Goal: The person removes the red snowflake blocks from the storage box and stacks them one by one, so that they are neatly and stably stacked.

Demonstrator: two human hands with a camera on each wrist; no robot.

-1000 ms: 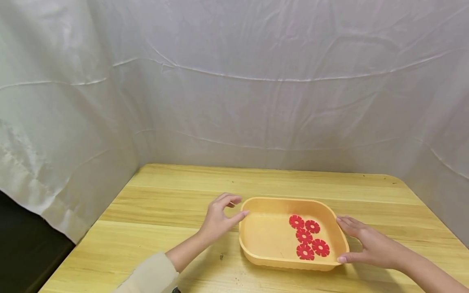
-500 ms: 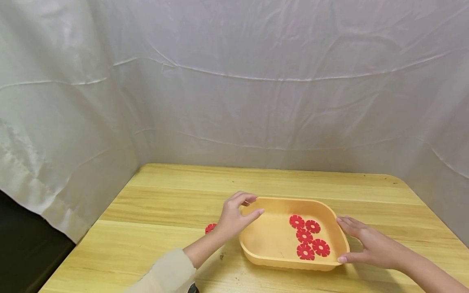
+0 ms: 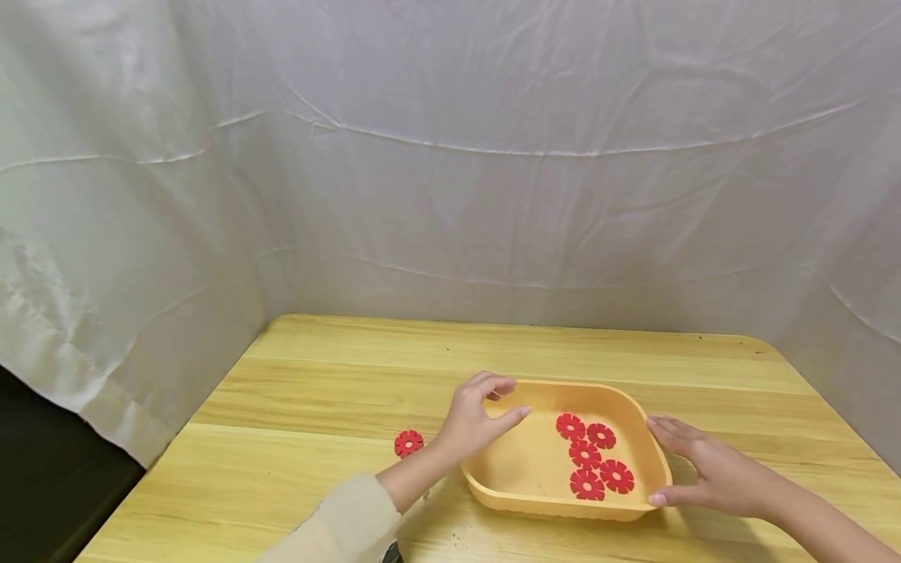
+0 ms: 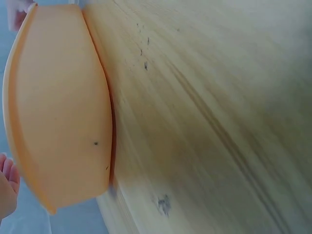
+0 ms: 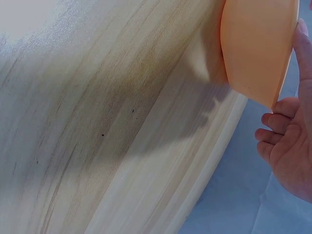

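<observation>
A shallow yellow-orange plastic tray (image 3: 556, 504) stands on the wooden table, with several red notched flower-shaped discs (image 3: 585, 453) lying in its right half. Above the tray's left end hovers my left hand (image 3: 479, 422), thumb and fingers apart, with nothing seen between them. My right hand (image 3: 711, 469) holds the tray's right end, its fingers on the outer side and the thumb at the near corner. On the table, left of the tray and behind my left wrist, lies another red disc (image 3: 408, 444). The left wrist view shows the tray's outer side (image 4: 63, 107).
The wooden table (image 3: 338, 375) has rounded far corners and small dark marks. Pale cloth (image 3: 493, 195) hangs around its back and sides. A dark area (image 3: 56, 469) lies beyond the left edge.
My left hand has moved right, from beside the tray's left rim to over its left end. The disc on the table, hidden at first, has come into view. The right hand and tray stay put.
</observation>
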